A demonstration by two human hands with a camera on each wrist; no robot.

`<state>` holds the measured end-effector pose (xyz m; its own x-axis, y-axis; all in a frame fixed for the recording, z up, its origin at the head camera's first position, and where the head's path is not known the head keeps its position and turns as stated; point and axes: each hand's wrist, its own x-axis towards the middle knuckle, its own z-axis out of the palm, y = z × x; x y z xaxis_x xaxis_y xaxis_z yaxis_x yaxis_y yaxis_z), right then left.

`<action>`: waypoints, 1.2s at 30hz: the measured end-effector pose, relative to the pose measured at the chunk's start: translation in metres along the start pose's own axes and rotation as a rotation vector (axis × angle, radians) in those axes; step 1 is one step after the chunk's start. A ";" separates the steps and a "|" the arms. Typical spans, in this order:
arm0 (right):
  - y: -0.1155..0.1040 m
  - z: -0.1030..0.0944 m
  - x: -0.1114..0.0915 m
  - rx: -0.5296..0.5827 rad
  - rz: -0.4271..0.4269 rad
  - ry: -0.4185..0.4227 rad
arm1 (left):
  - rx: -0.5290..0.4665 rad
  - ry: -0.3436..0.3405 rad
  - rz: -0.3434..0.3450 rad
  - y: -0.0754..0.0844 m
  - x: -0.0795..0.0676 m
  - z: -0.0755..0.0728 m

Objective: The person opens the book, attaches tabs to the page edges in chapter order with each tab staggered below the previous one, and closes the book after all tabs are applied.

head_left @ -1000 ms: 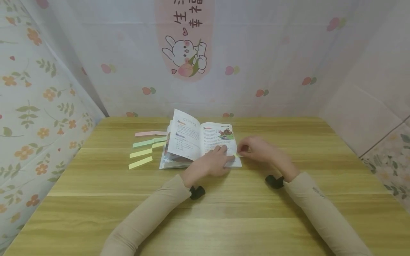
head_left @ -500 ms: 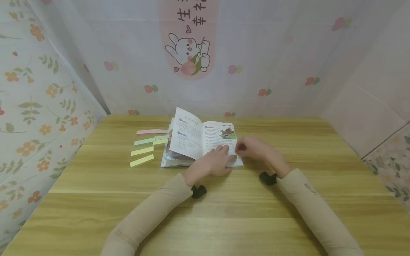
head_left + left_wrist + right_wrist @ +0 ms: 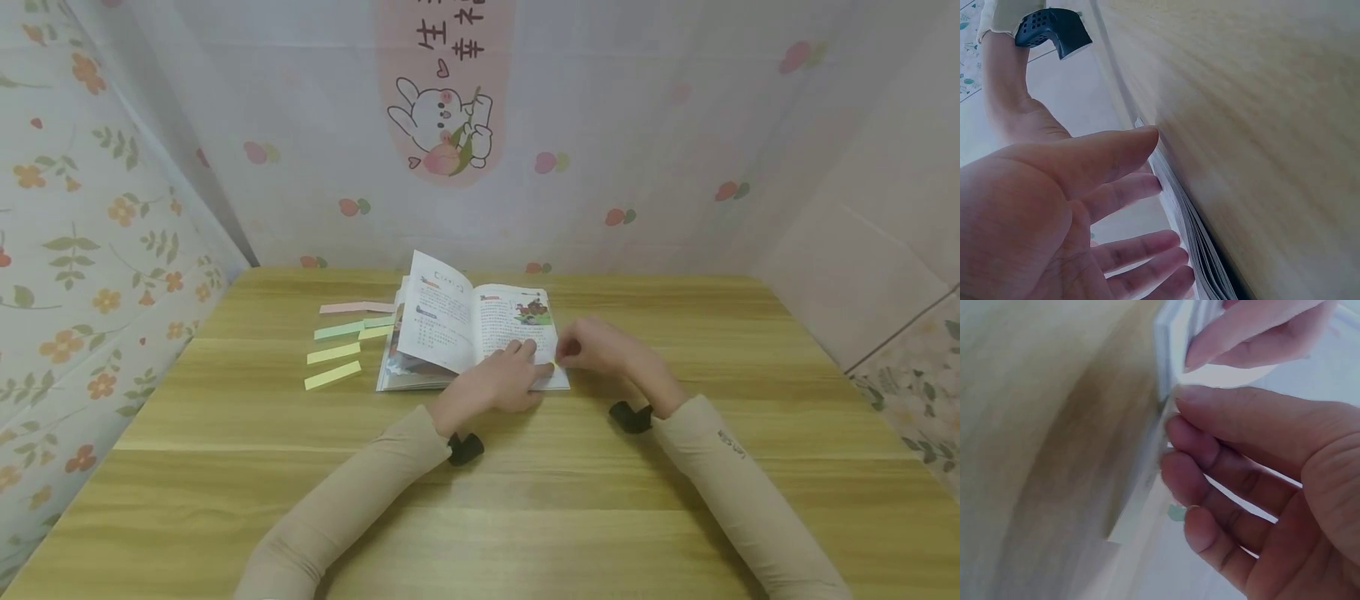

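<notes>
An open book [image 3: 491, 321] with printed pages and a small color picture lies on the table, its left leaf standing partly raised. My left hand [image 3: 510, 379] rests on the lower part of the right page, fingers extended and spread, as the left wrist view shows its fingertips [image 3: 1172, 240] on the paper. At the page's right edge, my right hand [image 3: 596, 346] pinches a yellow sticky strip [image 3: 1132, 515] between thumb and forefinger. In the right wrist view the strip sticks out past the page edge. A bit of its yellow shows beside my left forefinger.
Several sticky strips, pink [image 3: 342, 308], green [image 3: 337, 332] and yellow [image 3: 332, 375], stick out left of the book. A printed curtain [image 3: 660, 150] hangs behind the wooden table [image 3: 525, 500].
The head view has shifted slightly. My right hand has come a little left, closer to the page edge, and less of the yellow strip shows. My left hand stays on the page.
</notes>
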<state>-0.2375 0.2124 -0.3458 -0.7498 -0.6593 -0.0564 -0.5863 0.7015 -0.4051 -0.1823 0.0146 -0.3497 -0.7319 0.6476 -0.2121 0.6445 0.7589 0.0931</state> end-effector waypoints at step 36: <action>0.001 0.007 -0.001 -0.001 -0.017 0.027 | -0.128 0.158 -0.014 -0.020 -0.016 0.004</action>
<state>-0.2347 0.2117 -0.3527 -0.7475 -0.6638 -0.0244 -0.5996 0.6901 -0.4053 -0.1828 -0.0113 -0.3525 -0.7727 0.6319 -0.0602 0.6079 0.7639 0.2165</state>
